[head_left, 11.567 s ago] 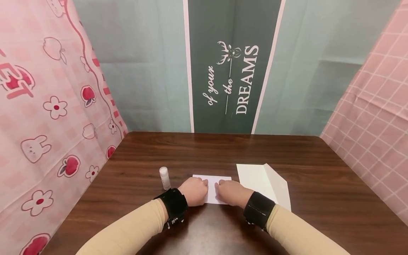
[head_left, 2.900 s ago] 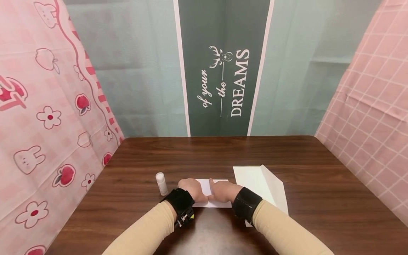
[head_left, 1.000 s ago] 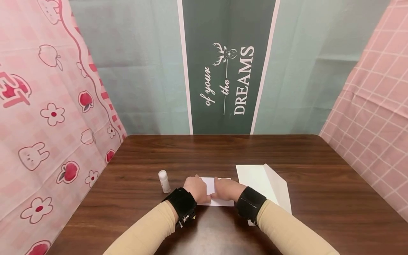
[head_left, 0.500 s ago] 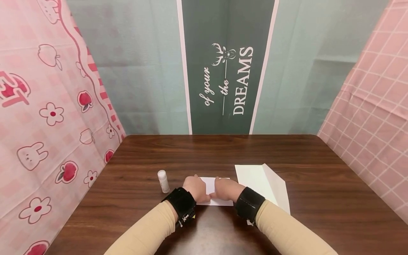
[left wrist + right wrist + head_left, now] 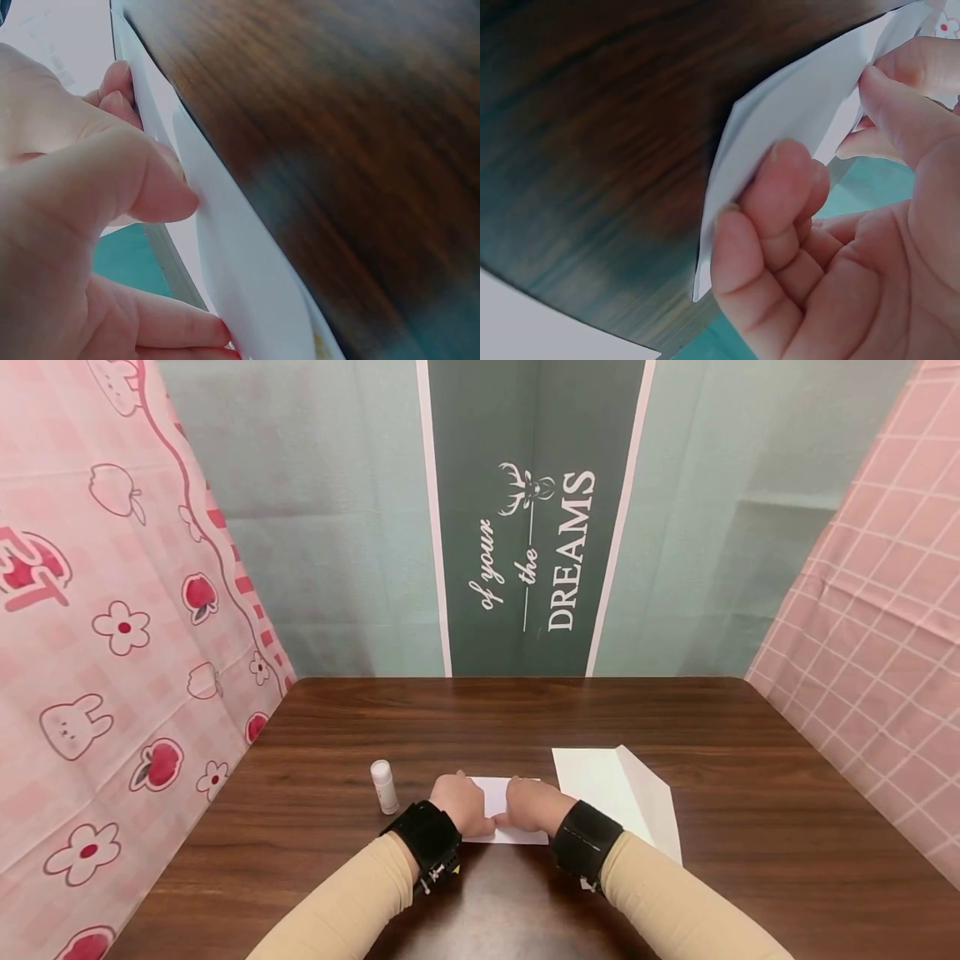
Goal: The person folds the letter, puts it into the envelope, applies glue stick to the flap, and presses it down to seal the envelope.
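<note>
In the head view, a small folded white paper [image 5: 519, 837] lies on the table between both hands. My left hand [image 5: 459, 803] holds its left part, and my right hand [image 5: 534, 806] its right part. The thumbs meet near the paper's middle. Close up in the left wrist view, the left thumb and fingertips press against the layered paper [image 5: 244, 262]. The right wrist view has the right fingers curled, their tips on the paper [image 5: 802, 97], with the thumb pressing farther along. Layers stand slightly apart at the edge. The far fingertips are partly hidden in the head view.
A white capped tube [image 5: 384, 787], like a glue stick, stands left of the left hand. Right of the right hand lies a larger white sheet [image 5: 592, 772] with a creased flap, partly under the right forearm. Curtains border the brown table [image 5: 510, 718].
Earlier the hands were farther apart on the paper; since then they have come together, thumbs meeting at its middle. Over the last second they have hardly moved. Tube and sheet stay put.
</note>
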Demonstrator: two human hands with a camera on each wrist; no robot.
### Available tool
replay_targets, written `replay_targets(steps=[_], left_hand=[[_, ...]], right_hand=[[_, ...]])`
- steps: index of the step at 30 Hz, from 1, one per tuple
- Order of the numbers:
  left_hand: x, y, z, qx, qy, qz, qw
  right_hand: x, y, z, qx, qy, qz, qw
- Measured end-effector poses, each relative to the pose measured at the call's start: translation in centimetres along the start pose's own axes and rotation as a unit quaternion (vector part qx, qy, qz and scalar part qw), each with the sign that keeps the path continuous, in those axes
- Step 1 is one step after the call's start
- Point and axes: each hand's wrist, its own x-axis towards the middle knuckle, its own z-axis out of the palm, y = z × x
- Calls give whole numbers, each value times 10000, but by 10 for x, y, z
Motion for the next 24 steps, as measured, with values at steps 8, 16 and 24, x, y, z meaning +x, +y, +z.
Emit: replay_targets(steps=[8,16,24], left_hand=[[0,0,1,-33,60,1,10000],[0,-1,2,-76,85,-29,9999],[0,0,2,-85,95,-21,9999]], right_hand=[[-4,-3,-2,-36,76,19,10000],[-4,-3,-2,-30,36,254,9997],[-4,-2,-1,12,26,310,9995]])
